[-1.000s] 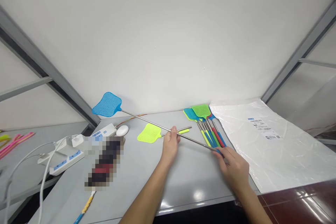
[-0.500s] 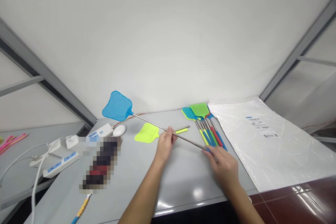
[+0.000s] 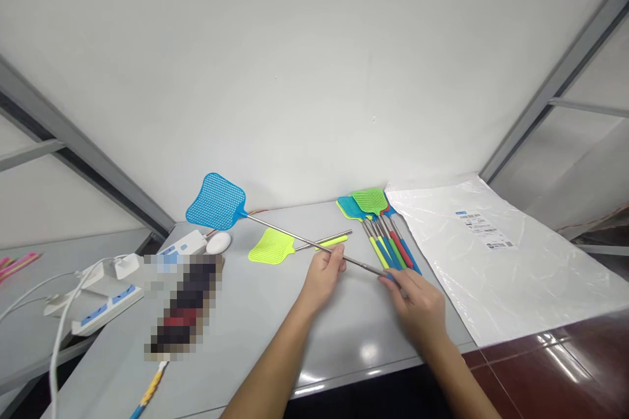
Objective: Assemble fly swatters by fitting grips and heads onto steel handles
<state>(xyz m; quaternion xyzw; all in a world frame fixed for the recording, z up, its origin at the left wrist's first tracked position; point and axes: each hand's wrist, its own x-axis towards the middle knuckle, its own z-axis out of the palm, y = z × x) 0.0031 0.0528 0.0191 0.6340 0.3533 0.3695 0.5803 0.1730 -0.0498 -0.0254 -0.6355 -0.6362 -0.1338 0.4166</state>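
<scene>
Holding a blue fly swatter (image 3: 216, 201) across the grey table (image 3: 255, 327), the person has both hands on its telescopic metal rod (image 3: 295, 237). Left hand (image 3: 324, 275) is pinched around the rod near its middle, thumb and fingers closed on the metal. Right hand (image 3: 417, 301) is closed on the handle end, fingers wrapped over it; the grip itself is mostly hidden under the hand. Mesh head stands raised above the table at the far left, near the wall, above a white power strip (image 3: 184, 247) and a small white round object (image 3: 218, 243).

A yellow-green swatter (image 3: 272, 249) lies flat on the table just beyond the left hand, its short rod passing under the held one. A bundle of swatters (image 3: 381, 229) with green, blue and red grips lies just beyond the right hand, beside a clear plastic bag (image 3: 496, 262) with a printed label.

Judgement: the rod appears to be under adjustment in length. Sound practice is to keep both hands in line with the rod, push or pull straight along its axis without bending, and keep the raised head clear of the cables (image 3: 63, 301) at left
</scene>
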